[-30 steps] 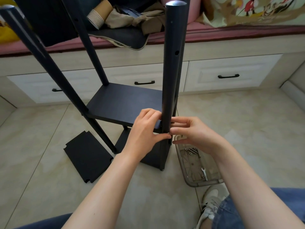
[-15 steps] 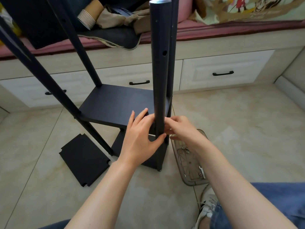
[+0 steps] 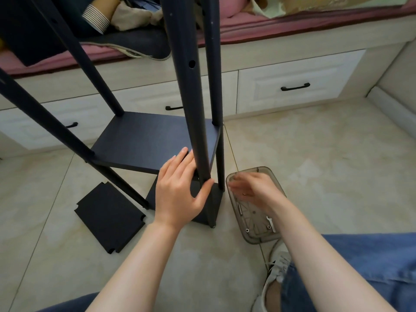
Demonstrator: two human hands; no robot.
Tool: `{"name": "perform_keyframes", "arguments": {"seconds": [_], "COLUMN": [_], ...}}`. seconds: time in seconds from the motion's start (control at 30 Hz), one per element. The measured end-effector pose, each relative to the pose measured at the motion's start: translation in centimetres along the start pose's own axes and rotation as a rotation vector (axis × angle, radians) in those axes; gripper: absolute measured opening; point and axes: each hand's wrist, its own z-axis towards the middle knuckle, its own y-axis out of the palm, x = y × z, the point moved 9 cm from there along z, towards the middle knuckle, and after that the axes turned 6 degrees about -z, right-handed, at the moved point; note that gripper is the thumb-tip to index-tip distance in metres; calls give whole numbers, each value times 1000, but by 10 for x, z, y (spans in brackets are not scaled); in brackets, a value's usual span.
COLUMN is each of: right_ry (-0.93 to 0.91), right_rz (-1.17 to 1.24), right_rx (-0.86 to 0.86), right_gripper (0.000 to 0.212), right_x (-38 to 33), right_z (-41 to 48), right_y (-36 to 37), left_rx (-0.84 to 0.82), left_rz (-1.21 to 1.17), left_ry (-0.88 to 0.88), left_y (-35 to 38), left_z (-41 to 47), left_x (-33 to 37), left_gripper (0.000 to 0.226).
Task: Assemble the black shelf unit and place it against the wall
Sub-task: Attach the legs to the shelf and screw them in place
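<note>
Home bedroom, drawer bed [image 3: 292, 86], tiled floor [image 3: 326, 165]

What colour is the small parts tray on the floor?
The parts tray is a translucent smoky grey-brown; the head view, the only one, shows it.
</note>
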Motion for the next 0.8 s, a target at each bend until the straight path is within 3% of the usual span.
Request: {"name": "perform_keyframes", "arguments": {"seconds": [0.13,0.23,0.33,0.47,0.8], "right_ry": [228,259,266,271,214], "right_rz": [-3,-208,-653,-1033,-1404], "right_rx": [196,236,137,-53,-110], "right_gripper": [16,10,18,30,49], "right_x": [79,116,135,148,162], "right_z": [17,37,63,83,92], "right_y": [-38,-47,-41,-23,-12], "left_rx": [28,47,55,67,86], "left_rz": [-15,-13,-14,9,2], "left_ry": [-3,-5,11,26,28], "left_y": [1,0,1,4,10], "left_z": [0,1,0,-2,-3], "left_x": [0,1,1,-1,-9], "left_gripper": [48,46,44,44,47]}}
